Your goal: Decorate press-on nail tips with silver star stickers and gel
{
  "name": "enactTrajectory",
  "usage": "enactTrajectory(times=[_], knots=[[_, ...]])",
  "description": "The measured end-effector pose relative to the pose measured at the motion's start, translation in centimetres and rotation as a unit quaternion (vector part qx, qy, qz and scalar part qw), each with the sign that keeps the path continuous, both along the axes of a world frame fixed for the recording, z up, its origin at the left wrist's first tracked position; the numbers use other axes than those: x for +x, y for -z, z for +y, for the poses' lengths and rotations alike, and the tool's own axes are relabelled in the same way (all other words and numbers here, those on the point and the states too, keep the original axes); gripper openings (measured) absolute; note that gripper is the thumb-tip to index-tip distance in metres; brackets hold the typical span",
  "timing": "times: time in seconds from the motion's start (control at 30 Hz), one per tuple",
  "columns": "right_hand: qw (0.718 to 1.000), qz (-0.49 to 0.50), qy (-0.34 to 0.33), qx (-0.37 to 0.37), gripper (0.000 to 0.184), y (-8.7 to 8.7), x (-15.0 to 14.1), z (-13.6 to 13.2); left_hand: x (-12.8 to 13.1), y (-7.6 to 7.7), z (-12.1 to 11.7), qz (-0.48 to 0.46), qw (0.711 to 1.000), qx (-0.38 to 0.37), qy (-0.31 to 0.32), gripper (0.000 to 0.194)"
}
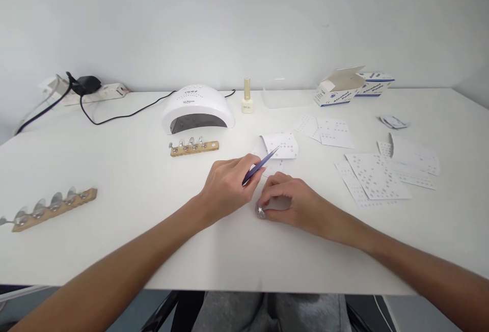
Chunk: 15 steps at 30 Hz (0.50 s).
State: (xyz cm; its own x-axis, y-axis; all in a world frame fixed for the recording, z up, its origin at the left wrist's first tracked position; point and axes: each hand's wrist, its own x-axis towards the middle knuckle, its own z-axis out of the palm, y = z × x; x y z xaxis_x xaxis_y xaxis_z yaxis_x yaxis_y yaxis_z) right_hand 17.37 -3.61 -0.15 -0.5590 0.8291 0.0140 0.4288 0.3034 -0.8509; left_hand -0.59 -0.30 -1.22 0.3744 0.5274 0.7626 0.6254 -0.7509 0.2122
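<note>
Purple tweezers [260,165] are gripped in my left hand [231,182], their fine tip pointing up and right over a curled sticker sheet [287,142]. Between the thumb and fingers of my right hand [298,202] is a small shiny nail tip [260,212] with a white star on it, held low at the table surface. The two hands are close together, the right one nearer the table's front edge. Beyond my left hand, a wooden nail stand [194,149] carries several clear nail tips. Part of the sheets under the tweezers is hidden by my hands.
A white nail lamp [198,108] stands at the back, beside a polish bottle [247,99] and a clear tray [286,98]. Alcohol pad boxes [338,92] and several sticker sheets [376,176] lie on the right. Another nail stand [57,211] and a power strip [110,92] are left.
</note>
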Motion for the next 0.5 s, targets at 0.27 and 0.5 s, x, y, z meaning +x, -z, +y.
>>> enactTrajectory(times=[0.27, 0.5], knots=[[0.985, 0.106, 0.122, -0.063, 0.01, -1.0, 1.7, 2.6, -0.5, -2.0, -0.3, -0.135, 0.932, -0.337, -0.016, 0.022], [0.956, 0.149, 0.251, -0.011, 0.011, 0.6, 2.5, 4.4, -0.3, -2.2, -0.1, -0.098, 0.914, -0.393, -0.026, 0.023]])
